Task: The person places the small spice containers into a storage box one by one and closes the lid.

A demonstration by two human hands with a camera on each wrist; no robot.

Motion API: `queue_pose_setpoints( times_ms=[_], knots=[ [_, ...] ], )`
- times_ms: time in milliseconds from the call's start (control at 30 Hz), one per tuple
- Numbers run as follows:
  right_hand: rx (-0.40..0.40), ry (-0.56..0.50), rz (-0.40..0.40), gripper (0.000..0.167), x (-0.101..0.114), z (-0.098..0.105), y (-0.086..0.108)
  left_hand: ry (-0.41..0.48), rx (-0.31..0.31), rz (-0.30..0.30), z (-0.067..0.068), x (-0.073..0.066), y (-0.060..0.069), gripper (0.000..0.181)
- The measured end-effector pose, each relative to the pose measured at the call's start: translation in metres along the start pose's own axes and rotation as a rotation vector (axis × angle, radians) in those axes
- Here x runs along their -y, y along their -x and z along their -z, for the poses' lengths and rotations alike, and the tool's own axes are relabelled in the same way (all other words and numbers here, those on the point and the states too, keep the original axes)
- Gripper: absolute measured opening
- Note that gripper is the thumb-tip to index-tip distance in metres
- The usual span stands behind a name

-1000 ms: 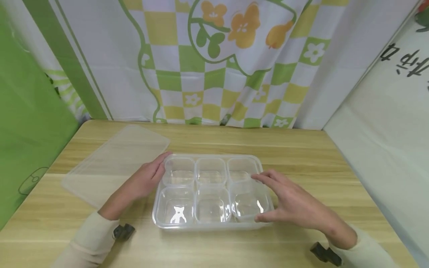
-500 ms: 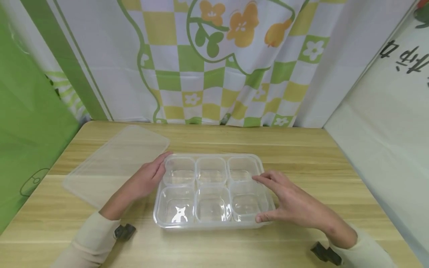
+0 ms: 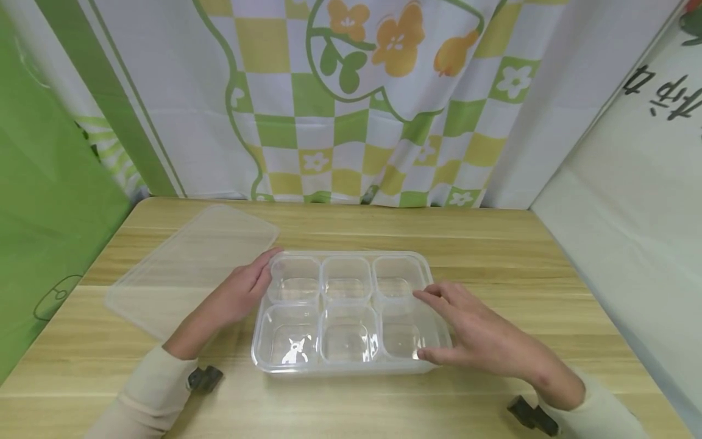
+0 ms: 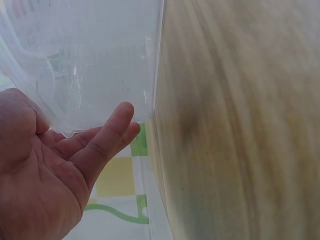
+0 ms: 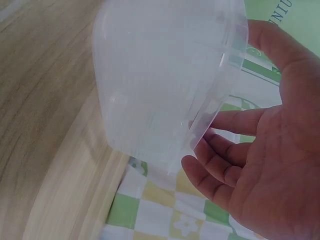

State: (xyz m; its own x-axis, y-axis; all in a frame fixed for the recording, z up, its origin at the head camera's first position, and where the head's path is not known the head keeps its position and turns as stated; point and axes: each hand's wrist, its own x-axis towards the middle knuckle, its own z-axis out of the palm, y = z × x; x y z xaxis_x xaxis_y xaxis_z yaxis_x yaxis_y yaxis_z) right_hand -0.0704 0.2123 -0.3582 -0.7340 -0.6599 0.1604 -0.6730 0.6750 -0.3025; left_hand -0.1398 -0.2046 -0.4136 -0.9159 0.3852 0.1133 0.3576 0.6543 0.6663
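Observation:
A clear plastic box (image 3: 342, 369) lies on the wooden table, with several small clear cups (image 3: 347, 332) set in two rows inside it. My left hand (image 3: 238, 292) grips the box's far left corner. In the left wrist view, some fingers (image 4: 102, 145) reach out straight beneath that corner. My right hand (image 3: 474, 332) spans the near right cup (image 3: 403, 332), thumb at its near side and index finger at its far side. The right wrist view shows thumb and index passing behind the rim, while the other fingers (image 5: 212, 170) stay bent outside the box.
A flat translucent lid (image 3: 192, 268) lies on the table (image 3: 477, 238) to the left of the box, partly behind the left forearm. A patterned curtain (image 3: 356, 134) hangs at the table's back edge. Green cloth (image 3: 49, 201) stands left and a white panel (image 3: 631, 201) right.
The near right cup has shifted slightly within the box, and my right fingertips have moved a little with it. My left hand, the box and the lid look almost unmoved.

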Motion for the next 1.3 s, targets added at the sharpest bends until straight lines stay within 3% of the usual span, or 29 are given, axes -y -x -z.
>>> queue_pose_setpoints(
  times_ms=[367, 600, 767, 900, 1000, 1300],
  knots=[
    [-0.015, 0.019, 0.023, 0.078, 0.000, -0.002, 0.000, -0.007, -0.027, -0.036, 0.001, 0.000, 0.001, 0.046],
    [-0.016, -0.003, -0.030, 0.072, 0.001, 0.001, 0.000, -0.019, -0.030, -0.041, 0.003, 0.000, 0.000, 0.047],
    [-0.074, -0.031, -0.074, 0.067, -0.001, 0.000, -0.004, -0.001, -0.045, -0.026, 0.010, 0.001, 0.001, 0.048],
    [-0.125, -0.033, -0.082, 0.065, -0.008, -0.002, -0.008, 0.002, -0.069, -0.025, 0.022, 0.009, 0.001, 0.048],
    [-0.125, -0.031, -0.104, 0.064, -0.015, -0.005, -0.010, -0.050, -0.099, 0.002, 0.037, 0.018, 0.001, 0.050],
    [-0.060, -0.092, -0.181, 0.060, -0.030, -0.010, -0.008, -0.369, -0.129, 0.133, 0.086, 0.058, 0.015, 0.045]
  ],
)
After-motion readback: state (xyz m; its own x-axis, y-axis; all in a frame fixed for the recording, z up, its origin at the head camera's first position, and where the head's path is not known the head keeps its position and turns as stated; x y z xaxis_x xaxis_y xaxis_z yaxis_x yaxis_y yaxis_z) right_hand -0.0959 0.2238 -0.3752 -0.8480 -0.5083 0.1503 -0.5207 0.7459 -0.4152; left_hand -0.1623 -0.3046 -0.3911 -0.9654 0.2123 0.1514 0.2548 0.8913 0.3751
